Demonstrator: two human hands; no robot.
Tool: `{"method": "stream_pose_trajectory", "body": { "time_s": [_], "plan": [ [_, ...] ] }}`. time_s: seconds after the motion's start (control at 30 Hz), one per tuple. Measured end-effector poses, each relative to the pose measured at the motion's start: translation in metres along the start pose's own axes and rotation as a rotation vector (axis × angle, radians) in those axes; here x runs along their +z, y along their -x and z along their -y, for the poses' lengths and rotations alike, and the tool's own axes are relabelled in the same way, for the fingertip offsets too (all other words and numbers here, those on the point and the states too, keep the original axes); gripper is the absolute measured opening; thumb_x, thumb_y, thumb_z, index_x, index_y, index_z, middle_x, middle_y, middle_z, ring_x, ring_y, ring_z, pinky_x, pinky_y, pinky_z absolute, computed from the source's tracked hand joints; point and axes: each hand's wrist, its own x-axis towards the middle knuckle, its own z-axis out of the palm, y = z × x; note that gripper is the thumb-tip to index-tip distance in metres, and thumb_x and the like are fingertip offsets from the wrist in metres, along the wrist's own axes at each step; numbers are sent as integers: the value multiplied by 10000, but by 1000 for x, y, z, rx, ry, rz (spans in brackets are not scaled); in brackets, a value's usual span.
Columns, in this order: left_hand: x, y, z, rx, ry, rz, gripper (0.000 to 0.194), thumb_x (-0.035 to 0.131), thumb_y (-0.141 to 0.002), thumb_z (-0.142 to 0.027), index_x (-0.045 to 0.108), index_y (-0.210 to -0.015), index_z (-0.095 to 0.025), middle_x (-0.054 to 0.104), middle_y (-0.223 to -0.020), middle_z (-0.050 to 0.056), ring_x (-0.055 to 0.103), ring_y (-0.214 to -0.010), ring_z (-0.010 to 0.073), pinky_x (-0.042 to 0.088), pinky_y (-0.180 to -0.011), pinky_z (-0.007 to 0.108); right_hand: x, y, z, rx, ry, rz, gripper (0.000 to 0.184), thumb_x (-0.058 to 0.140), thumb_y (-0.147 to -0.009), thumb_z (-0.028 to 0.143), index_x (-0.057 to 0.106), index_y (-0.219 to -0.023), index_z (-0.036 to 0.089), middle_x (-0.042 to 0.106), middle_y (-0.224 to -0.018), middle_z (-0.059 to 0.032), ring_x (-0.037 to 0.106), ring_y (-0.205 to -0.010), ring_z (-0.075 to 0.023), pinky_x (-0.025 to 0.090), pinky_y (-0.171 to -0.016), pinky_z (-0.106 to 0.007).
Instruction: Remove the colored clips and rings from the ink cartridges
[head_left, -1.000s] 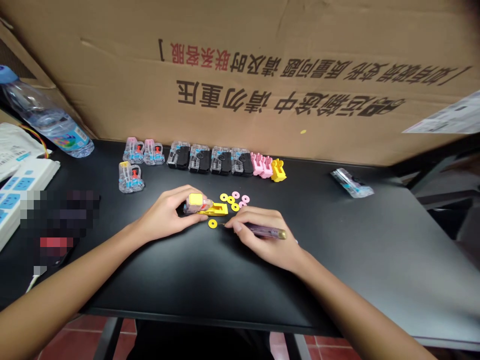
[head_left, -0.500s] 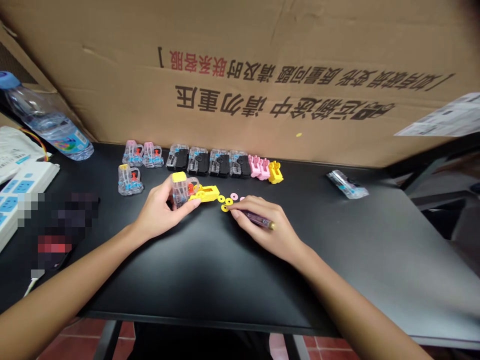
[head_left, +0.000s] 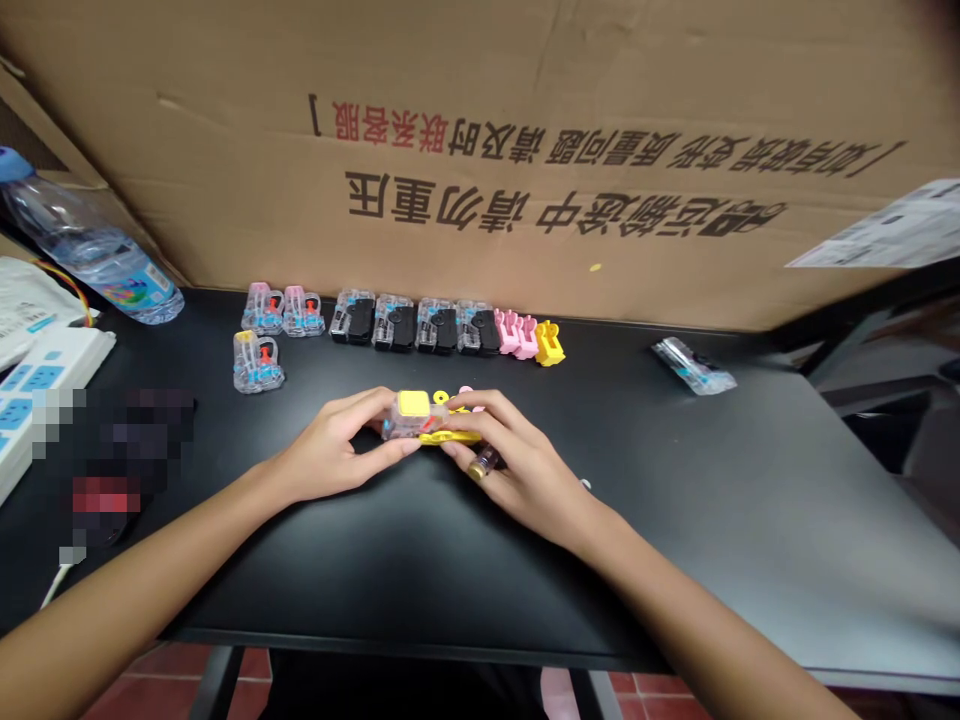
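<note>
The clear toy (head_left: 401,428) lies between the two hands over the middle of the bench (head_left: 420,570), its yellow cap (head_left: 413,403) facing up towards the camera. Its yellow part (head_left: 454,437) extends to the right, the long axis running roughly parallel to the bench's near edge. Left hand (head_left: 334,455): grip closed on the clear toy, thumb on the near side. Right hand (head_left: 529,465): grip closed round the pen (head_left: 484,462), whose gold end points towards the near edge; fingertips meet the toy's right end. Whether they press on the yellow part cannot be told.

Surroundings: yellow and pink discs (head_left: 436,398) lie just beyond the toy, partly hidden by the right fingers. A cardboard box (head_left: 262,180) walls off the far edge. Before it, from left to right, stand three capped toys (head_left: 262,312), four black-backed pieces (head_left: 394,325), pink clips (head_left: 510,332) and a yellow clip (head_left: 550,345). A clear packet (head_left: 694,366) lies well apart, near the far right corner. At the left end are a tilted bottle (head_left: 124,260), a power strip (head_left: 45,375) and a dark, pixelated object (head_left: 150,430).
</note>
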Motion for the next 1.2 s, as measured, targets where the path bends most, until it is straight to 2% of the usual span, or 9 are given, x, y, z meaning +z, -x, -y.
{"method": "stream_pose_trajectory", "body": {
  "time_s": [0.1,0.2,0.37,0.5,0.7,0.83,1.1,1.2],
  "plan": [
    [0,1,-2,-5,1,-32,171,706,-1026,-269,650,-1177,-210,736,-989,15,698,-835,141,570,-791,237,1,0,-1,-23,-56,15,205,587,-1080,159,680,-1236,255,711,-1227,-117,712,-1184,-254,626,-986,-428],
    [0,0,-4,-35,-9,-15,149,647,-1061,-266,631,-1201,-218,735,-1020,20,701,-869,154,562,-812,248,3,0,-1,-41,-83,15,228,573,-1080,135,678,-1241,258,712,-1220,-114,714,-1170,-247,626,-993,-429],
    [0,0,-4,-74,-34,39,120,601,-1081,-271,601,-1193,-231,712,-1016,15,690,-871,160,549,-808,254,4,-1,-1,-25,-50,28,211,570,-1083,168,691,-1225,268,721,-1214,-116,720,-1140,-254,630,-999,-452],
    [1,0,-5,-99,-66,25,130,571,-1086,-271,575,-1206,-220,730,-1065,41,723,-946,190,564,-862,292,3,-1,-4,-42,-12,34,267,561,-1084,155,694,-1281,278,719,-1253,-119,708,-1177,-262,616,-1027,-472],
    [1,3,-2,-145,-101,49,318,574,-1091,-345,513,-1381,-229,757,-1254,87,761,-1088,232,588,-942,343,0,1,-7,-47,32,63,285,558,-1076,127,698,-1289,256,718,-1251,-126,692,-1172,-275,618,-1001,-481],
    [0,4,3,-155,-106,87,321,568,-1095,-370,511,-1382,-235,765,-1257,84,774,-1092,235,604,-935,350,-1,1,-7,-40,59,101,321,531,-1067,91,678,-1305,249,720,-1269,-126,683,-1184,-278,616,-990,-480],
    [-1,6,6,-157,-107,70,438,587,-1086,-384,464,-1478,-230,774,-1273,113,788,-1109,251,633,-963,385,3,-4,-9,-57,95,115,366,495,-1045,51,662,-1309,242,739,-1229,-124,701,-1124,-278,592,-1028,-533],
    [-1,6,6,-157,-115,77,429,586,-1086,-401,474,-1463,-230,775,-1282,115,793,-1108,255,641,-954,395,3,-5,-12,-55,107,111,416,497,-1016,22,662,-1328,241,739,-1234,-125,695,-1185,-293,591,-1035,-528]
  ]
}}
